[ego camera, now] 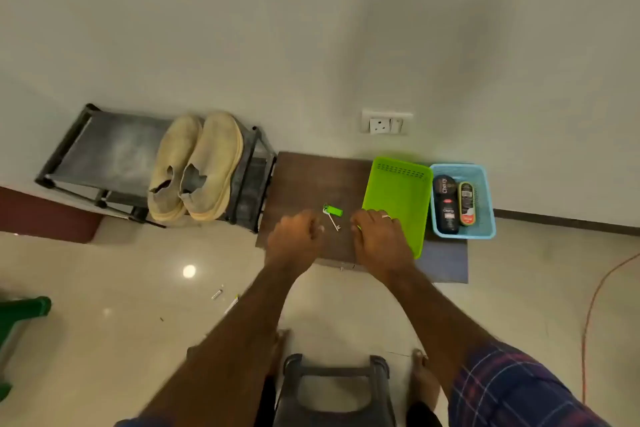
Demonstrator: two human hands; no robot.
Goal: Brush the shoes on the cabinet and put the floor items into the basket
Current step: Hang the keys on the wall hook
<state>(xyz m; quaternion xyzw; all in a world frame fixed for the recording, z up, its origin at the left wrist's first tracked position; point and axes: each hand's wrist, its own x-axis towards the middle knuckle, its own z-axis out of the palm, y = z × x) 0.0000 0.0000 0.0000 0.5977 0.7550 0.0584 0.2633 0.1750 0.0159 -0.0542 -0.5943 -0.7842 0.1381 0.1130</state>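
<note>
Both hands reach forward over a brown board (pixel 311 184) that lies on the floor (pixel 138 305) against the wall. The left hand (pixel 294 239) has its fingers curled under; whether they hold something I cannot tell, because the fingertips are hidden by the back of the hand. The right hand (pixel 379 236) lies with fingers bent at the near left corner of the green basket (pixel 398 194); it seems to touch the rim, but the fingertips are hidden too, so a real grip is not sure. A ring (pixel 386 217) is on one finger.

Between the two hands, on the board, lies a key (pixel 334 222) with a green tag (pixel 334 210). The key is close to the left hand but apart from it.

The shoes (pixel 197 166), a pale and dusty pair, stand side by side on the right part of the cabinet (pixel 110 149), a low dark rack left of the board. Their heels come over its front edge.

Just right of the green basket stands a blue basket (pixel 485 218) with two polish containers (pixel 446 204); the labels are too blurred to read well. It sits on a grey mat (pixel 446 263), partly covered.

On the floor near the left arm lie some small items (pixel 217 294), too small to name. A dark stool (pixel 332 388) at the bottom is cut off by the edge.
</note>
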